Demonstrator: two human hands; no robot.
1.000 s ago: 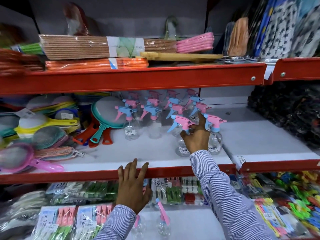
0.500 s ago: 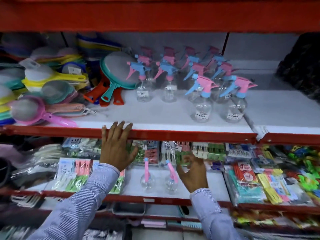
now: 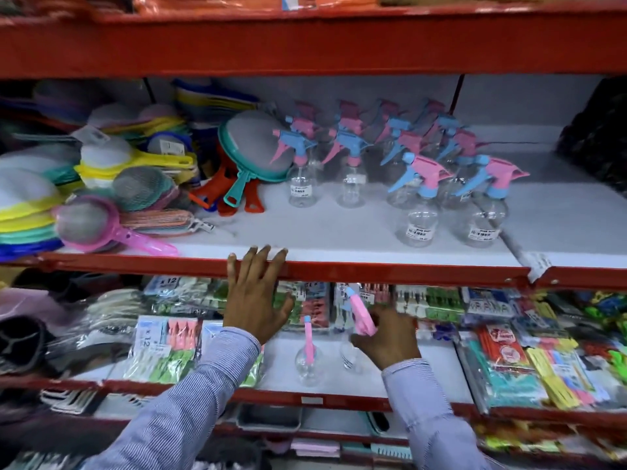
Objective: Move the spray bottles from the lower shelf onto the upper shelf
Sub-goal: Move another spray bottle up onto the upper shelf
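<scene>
The left hand [image 3: 255, 301] lies spread on the red metal shelf edge [image 3: 373, 271]; the right hand [image 3: 386, 337] grips a clear plastic spray bottle [image 3: 361, 315] by its pink head.

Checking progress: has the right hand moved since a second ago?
Yes. The right hand has dropped from the clear spray bottles on the upper white shelf, below its red front rail, to a pink-topped bottle on the lower shelf.

Red steel shelving [image 3: 305, 45] with pale grey boards [image 3: 339, 228] filled the view, backed by a grey panel [image 3: 509, 96]. Mesh strainers [image 3: 91, 222] in mixed colours were heaped at the left of the middle tier. Packeted clothes pegs [image 3: 163, 347] and other small goods crowded the tier below.
</scene>
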